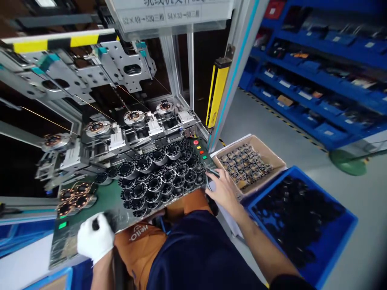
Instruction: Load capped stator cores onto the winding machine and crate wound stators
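Note:
My left hand (96,237), in a white glove, is closed over the front left of the green machine table (104,197). A small dark patch shows at its curled fingers; what it is, I cannot make out. Bare, my right hand (223,189) is at the table's right edge, its fingers curled round a slim dark two-armed tool (213,173) that looks like snips. Beside it, stacked rows of unwound black-and-silver motor stators (167,176) cover the middle of the table. Several copper-wound stators (80,195) stand left, behind the gloved hand.
Stators (134,117) sit on the winding machine's fixtures at the back, with copper wires running to them. A button row (196,143) lies at the table's right. Beyond stand a cardboard box (272,155) of metal rings, a blue bin (338,237) of black parts, and blue shelves (305,76).

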Motion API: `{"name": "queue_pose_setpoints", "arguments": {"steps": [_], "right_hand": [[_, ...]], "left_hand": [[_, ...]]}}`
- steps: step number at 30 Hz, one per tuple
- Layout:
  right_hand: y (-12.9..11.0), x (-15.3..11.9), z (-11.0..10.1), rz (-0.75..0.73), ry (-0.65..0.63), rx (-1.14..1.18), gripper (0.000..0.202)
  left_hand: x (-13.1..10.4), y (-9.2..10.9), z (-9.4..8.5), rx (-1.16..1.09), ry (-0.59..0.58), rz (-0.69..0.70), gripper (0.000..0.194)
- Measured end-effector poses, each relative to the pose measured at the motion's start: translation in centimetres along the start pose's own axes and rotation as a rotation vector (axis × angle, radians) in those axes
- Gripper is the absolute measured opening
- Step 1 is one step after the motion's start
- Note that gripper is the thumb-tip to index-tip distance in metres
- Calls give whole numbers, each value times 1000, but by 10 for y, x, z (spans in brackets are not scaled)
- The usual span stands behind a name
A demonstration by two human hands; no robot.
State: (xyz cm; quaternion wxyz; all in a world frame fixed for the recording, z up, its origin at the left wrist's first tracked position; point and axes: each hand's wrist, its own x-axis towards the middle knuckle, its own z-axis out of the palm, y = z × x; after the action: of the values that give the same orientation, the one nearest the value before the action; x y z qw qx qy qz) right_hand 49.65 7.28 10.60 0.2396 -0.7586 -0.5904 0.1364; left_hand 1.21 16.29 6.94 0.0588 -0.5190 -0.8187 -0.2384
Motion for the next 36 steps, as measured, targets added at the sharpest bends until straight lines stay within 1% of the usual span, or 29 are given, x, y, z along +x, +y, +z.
{"name": "queue_pose_setpoints", "arguments": {"steps": [3, 5, 6, 8, 10, 11, 12, 13, 14, 15, 16, 17, 18, 19, 21, 22, 23, 24, 26, 27, 29, 31, 33, 36], "right_hand": [[3, 7, 2, -46, -46, -25, 61], [10, 10, -6, -92, -77, -21, 63], [14, 12, -14, -116, -89, -15, 62], [20, 21, -39, -169, -106, 3, 58], [14, 38, -75, -241, -116, 20, 53], [4, 51, -95, -296, -124, 27, 52], [-12, 67, -115, -375, -132, 15, 51], [-34, 85, -134, -454, -143, 3, 50], [-62, 106, -148, -529, -146, -7, 50], [-96, 128, -157, -613, -162, -6, 49], [-134, 153, -160, -707, -192, -4, 46], [-174, 179, -156, -790, -243, -21, 44], [-214, 205, -145, -855, -304, -67, 43], [-253, 231, -129, -873, -353, -136, 41], [-321, 278, -85, -827, -436, -248, 45], [-347, 298, -61, -817, -443, -278, 50], [-368, 315, -38, -797, -454, -316, 53], [-384, 328, -17, -772, -468, -361, 51], [-402, 346, 15, -713, -492, -452, 44], [-406, 351, 26, -685, -499, -493, 41], [-409, 356, 40, -637, -497, -550, 39], [-409, 355, 46, -605, -487, -577, 40], [-411, 351, 46, -582, -484, -587, 42], [-418, 343, 36, -573, -497, -587, 41]], "left_hand": [[-2, -3, -4, -78, -63, 21, 44], [1, -10, -14, -155, -116, 48, 42], [5, -14, -23, -194, -134, 61, 41], [21, -23, -49, -253, -140, 72, 42], [52, -25, -84, -283, -105, 83, 43], [72, -22, -103, -284, -79, 101, 43], [97, -15, -121, -284, -50, 133, 41], [124, -5, -138, -262, -37, 173, 36], [153, 8, -151, -181, -16, 248, 34], [184, 23, -160, -72, -5, 331, 38], [215, 39, -164, 70, -21, 427, 45], [245, 55, -163, 137, -66, 491, 50], [273, 70, -158, 182, -126, 551, 52], [297, 83, -149, 230, -180, 602, 54], [336, 102, -124, 310, -274, 663, 59], [349, 108, -110, 340, -310, 677, 59], [359, 113, -98, 363, -346, 689, 56], [366, 115, -87, 380, -378, 698, 53], [373, 117, -72, 392, -417, 713, 48], [375, 117, -68, 388, -426, 722, 46], [376, 116, -64, 370, -433, 751, 43], [374, 117, -63, 346, -438, 788, 40], [371, 120, -63, 327, -437, 821, 36], [366, 123, -67, 307, -417, 851, 30]]}}
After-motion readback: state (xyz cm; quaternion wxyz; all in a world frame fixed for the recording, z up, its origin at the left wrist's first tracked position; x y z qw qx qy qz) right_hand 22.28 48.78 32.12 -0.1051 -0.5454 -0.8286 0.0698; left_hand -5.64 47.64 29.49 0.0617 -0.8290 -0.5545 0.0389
